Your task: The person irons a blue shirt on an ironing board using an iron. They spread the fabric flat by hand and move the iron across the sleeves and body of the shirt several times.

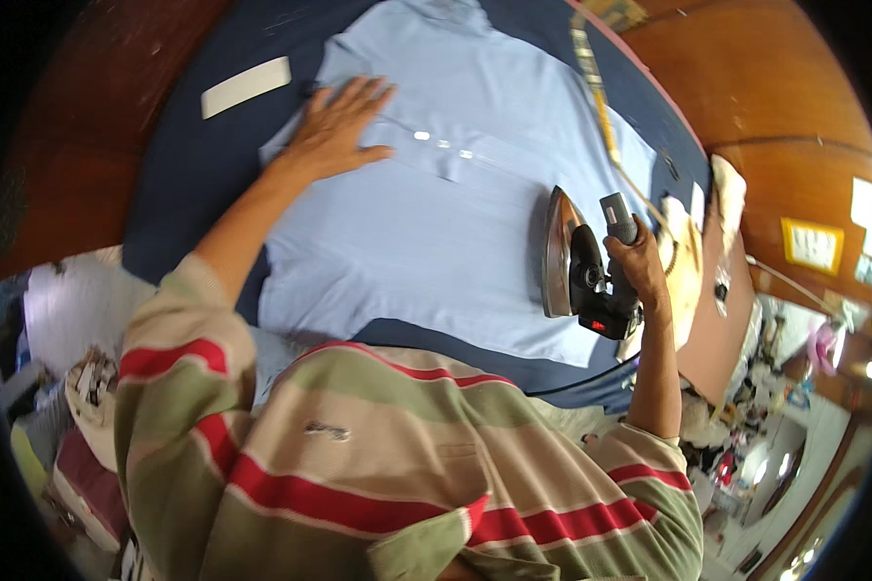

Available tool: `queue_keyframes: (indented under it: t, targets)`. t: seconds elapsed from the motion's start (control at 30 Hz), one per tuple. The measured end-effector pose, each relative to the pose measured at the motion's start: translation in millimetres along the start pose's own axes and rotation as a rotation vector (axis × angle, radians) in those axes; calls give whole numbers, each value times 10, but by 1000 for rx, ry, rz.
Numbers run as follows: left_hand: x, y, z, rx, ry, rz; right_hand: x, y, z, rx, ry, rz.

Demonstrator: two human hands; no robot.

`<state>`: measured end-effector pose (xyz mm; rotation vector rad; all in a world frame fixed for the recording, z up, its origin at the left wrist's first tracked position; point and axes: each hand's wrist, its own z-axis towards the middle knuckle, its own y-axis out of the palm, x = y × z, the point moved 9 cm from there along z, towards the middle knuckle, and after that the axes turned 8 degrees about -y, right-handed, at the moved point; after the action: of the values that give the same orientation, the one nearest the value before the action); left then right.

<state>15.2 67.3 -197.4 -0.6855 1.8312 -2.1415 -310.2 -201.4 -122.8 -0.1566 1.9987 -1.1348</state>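
Note:
A light blue shirt [407,242] lies spread over a dark navy cloth [203,155], with several small white marks in a row near its middle. My left hand [337,131] rests on the shirt's upper left part, palm down and fingers spread. At the right side of the shirt, my right hand [639,257] is wrapped round the handle of a clothes iron [591,266]. The iron's metal plate is turned toward the left and its tip points away from me. Whether the plate touches the shirt, I cannot tell.
A white strip [246,87] lies on the navy cloth at the upper left. A yellowish strap [596,97] runs along the right. Cream cloth [685,276] lies beside my right hand, and wooden panels [775,87] stand beyond. Assorted household items crowd both lower sides.

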Motion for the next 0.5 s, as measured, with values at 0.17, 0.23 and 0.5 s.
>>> queue_keyframes:
  t: [0.17, 0.23, 0.5]
  targets:
    - [-118, -395, -625, 234, -173, 3, 552, -1022, -280, 159, 33, -93]
    - [-14, -404, -947, 251, -282, -37, 766, -1310, -274, 114, 137, -153]
    - [1559, 155, -1712, -67, -225, -130, 2732, -2447, 163, 308, 205, -308]
